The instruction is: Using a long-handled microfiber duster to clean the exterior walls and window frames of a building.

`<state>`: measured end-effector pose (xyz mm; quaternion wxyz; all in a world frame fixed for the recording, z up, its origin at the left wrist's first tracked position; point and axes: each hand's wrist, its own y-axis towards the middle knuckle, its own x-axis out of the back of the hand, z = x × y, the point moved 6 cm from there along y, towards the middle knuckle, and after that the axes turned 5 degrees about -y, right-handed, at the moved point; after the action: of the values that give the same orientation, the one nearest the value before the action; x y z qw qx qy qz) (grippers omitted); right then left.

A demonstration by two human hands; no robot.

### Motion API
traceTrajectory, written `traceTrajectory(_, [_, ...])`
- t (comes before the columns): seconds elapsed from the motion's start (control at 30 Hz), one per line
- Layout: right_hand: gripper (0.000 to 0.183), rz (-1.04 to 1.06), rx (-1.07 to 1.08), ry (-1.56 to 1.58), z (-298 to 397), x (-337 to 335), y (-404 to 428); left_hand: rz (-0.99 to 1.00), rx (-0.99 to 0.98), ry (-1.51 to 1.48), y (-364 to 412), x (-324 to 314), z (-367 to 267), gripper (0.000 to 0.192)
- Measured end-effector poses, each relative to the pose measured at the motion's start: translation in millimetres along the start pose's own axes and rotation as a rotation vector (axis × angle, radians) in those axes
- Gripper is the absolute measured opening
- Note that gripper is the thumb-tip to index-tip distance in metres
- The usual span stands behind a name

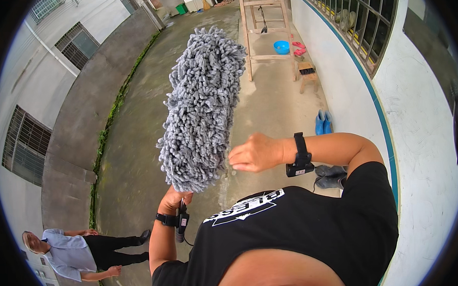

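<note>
A large duster head of grey chenille fibres [203, 110] stands up before me, filling the middle of the view. My left hand [176, 199] is closed at its lower end, with part of the fingers hidden behind the fibres; a dark handle with a ribbed grey end [180, 235] shows below the hand. Just right of the duster head is my right hand [254, 153], its fingers drawn together and nothing visible in them. Whether its fingertips touch the fibres is unclear. Both wrists wear black straps with small devices.
A person [72, 254] stands at lower left. A wooden ladder [247, 40], a blue basin [281, 47], red shoes [298, 49] and a wooden stool [307, 74] are ahead. Blue boots [323, 122] and dark boots [330, 176] stand along the white wall [348, 97] at right.
</note>
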<state>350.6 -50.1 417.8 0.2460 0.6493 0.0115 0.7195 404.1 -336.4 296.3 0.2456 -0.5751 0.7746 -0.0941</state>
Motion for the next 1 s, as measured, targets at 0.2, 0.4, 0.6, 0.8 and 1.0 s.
traceTrajectory(0.2, [0.036, -0.632, -0.033, -0.366, -56, 96, 4, 0.038, 0.023, 0.069, 4, -1, 1, 0.031])
traceTrajectory(0.4, [0.052, -0.364, -0.799, -0.845, -237, 129, -66, 0.060, 0.060, 0.023, -4, -10, -4, 0.028])
traceTrajectory(0.6, [0.052, -0.768, -0.340, -0.646, -147, 130, -43, 0.160, 0.034, -0.027, 2, -7, 10, 0.027])
traceTrajectory(0.8, [0.066, -0.405, 0.419, -0.499, -21, 31, 17, 0.143, 0.094, -0.047, 1, -20, 3, 0.028])
traceTrajectory(1.0, [0.058, -0.508, -0.769, -1.002, -240, 136, -67, 0.241, 0.218, -0.104, 2, -2, 24, 0.023])
